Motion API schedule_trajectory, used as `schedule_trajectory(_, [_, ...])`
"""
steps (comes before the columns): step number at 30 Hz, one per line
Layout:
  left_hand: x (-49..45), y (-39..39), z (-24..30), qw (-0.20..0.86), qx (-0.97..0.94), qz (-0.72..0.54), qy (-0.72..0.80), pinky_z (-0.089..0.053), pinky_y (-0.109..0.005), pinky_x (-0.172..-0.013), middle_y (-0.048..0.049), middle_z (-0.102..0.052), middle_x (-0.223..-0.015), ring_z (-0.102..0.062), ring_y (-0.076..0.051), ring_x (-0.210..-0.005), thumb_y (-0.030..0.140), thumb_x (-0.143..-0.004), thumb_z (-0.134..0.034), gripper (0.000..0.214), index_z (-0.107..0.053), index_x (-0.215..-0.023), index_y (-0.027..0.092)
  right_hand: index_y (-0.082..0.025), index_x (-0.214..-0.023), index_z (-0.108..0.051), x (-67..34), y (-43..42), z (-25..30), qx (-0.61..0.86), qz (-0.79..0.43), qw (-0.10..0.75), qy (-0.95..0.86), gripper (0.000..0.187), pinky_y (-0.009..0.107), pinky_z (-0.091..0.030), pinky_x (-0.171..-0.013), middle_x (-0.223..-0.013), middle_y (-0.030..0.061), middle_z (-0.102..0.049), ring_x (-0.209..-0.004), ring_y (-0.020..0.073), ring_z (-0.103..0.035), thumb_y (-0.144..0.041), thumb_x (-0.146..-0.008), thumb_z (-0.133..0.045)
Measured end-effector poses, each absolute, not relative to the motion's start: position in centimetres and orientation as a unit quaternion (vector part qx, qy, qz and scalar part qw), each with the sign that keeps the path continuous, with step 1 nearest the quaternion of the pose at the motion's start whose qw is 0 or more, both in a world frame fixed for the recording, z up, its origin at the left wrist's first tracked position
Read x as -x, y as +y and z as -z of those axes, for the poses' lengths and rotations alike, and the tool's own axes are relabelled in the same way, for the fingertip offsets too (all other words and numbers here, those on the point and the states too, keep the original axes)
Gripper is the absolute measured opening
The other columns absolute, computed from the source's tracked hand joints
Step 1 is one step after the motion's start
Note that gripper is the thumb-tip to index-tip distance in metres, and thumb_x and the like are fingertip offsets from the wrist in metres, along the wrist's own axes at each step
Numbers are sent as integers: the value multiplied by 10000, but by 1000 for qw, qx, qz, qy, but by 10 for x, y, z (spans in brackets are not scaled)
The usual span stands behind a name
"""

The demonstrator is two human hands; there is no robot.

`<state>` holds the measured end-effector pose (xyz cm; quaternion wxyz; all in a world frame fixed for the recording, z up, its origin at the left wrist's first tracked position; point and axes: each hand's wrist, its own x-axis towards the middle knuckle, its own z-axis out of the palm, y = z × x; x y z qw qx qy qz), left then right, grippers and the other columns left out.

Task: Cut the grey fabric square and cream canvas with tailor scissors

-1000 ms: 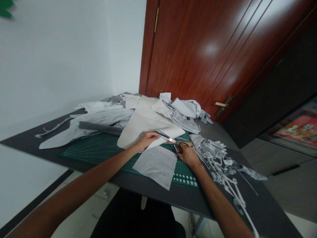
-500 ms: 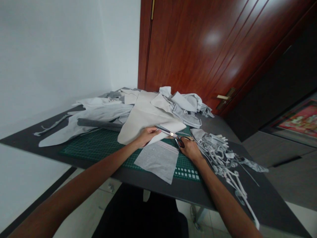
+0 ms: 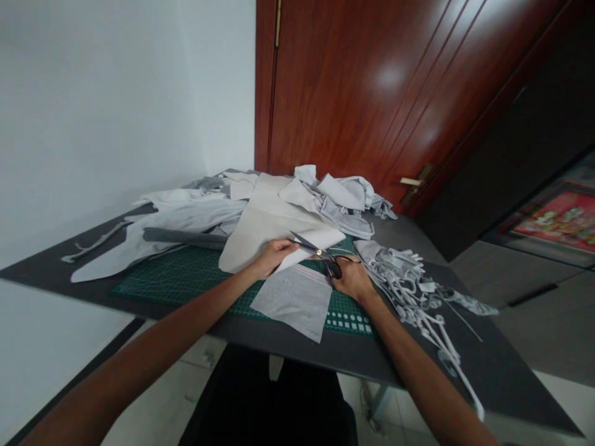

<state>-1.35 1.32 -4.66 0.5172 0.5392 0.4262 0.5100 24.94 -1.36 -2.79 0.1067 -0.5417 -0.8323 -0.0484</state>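
Note:
My right hand (image 3: pixel 352 277) grips the black handles of a pair of scissors (image 3: pixel 318 252), its fingers closed through the loops. The blades are parted and lie at the near edge of a large cream fabric piece (image 3: pixel 264 217). Pinched in my left hand (image 3: pixel 274 255) is the near edge of that fabric, close to the scissor tips. Part of the edge is folded up around the blades. Below both hands, a grey fabric piece (image 3: pixel 297 300) with a striped top edge lies flat on the green cutting mat (image 3: pixel 181 279).
Pale garments (image 3: pixel 176 217) lie heaped at the left, and grey-white cloth (image 3: pixel 346 201) is piled at the back. Tangled fabric strips (image 3: pixel 413 288) spread over the right of the dark table (image 3: pixel 502 365). Behind stand a wooden door (image 3: pixel 344 87) and a white wall (image 3: pixel 116 93).
The scissor blades have spread wider apart. The left hand keeps its hold on the cream fabric, and the view has shifted slightly.

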Motion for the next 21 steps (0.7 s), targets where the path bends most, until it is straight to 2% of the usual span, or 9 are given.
schedule_trajectory(6, [14,13,48,531,-528,-507,426,-359,-249,-528,2,-659,-644,-545,-142,-581,557,-685,-821,418,-734,-760,155,-201,-984,-650,-252,-12,26,534,44,107,-838,151,310,-439,-754,-938,76,-730,-894,254,-651,-266,-850,-620])
schedule_trajectory(13, [14,13,46,548,-499,-511,436,-386,-246,-548,-1,-682,-687,-565,-139,-590,568,-637,-857,493,-732,-855,144,-192,-983,-668,-251,-13,25,533,44,115,-837,151,318,-435,-845,-959,91,-732,-939,258,-646,-281,-890,-589])
schedule_trajectory(21, [14,13,43,550,-484,-521,437,-368,-239,-551,8,-668,-716,-548,-126,-609,553,-615,-878,501,-716,-852,143,-183,-1012,-673,-247,-14,26,544,37,112,-831,162,296,-437,-769,-949,90,-735,-899,245,-662,-278,-908,-592])
